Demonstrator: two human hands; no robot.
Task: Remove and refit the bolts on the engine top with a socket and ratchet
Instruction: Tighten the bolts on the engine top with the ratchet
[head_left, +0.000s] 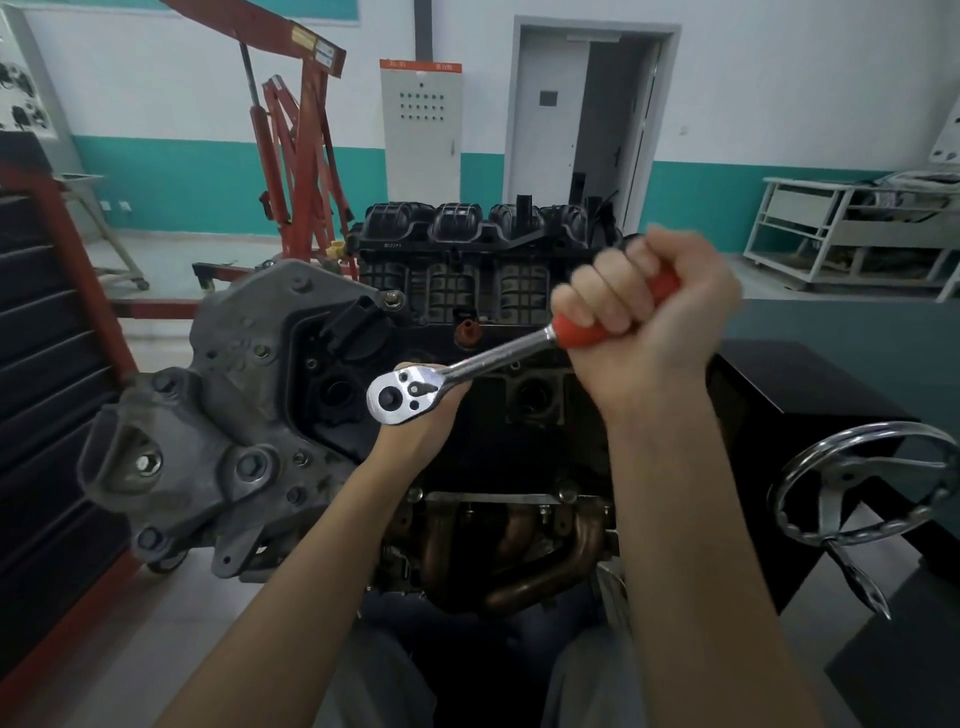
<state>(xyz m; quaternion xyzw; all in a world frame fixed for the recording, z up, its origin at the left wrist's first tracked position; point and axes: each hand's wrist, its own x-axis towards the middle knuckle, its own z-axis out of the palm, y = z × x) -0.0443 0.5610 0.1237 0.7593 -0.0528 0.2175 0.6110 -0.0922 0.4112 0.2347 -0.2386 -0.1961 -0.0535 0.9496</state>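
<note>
The engine (467, 312) fills the middle of the view, with its black plastic intake part at the far side and a grey metal bracket (218, 426) on its left end. Behind it, near the wall, stands a red hoist (291, 156). At the right, a chrome handwheel (862, 488) is seen beside a dark stand. The right hand (649, 312) is above the engine top, its fingers curled tightly around the red handle of the ratchet (467, 369). The chrome shaft goes down and to the left, to the round ratchet head. The left hand (421, 421) is under this head and mostly hidden by it; I cannot tell how its fingers lie. The socket and the bolts are not visible.
</note>
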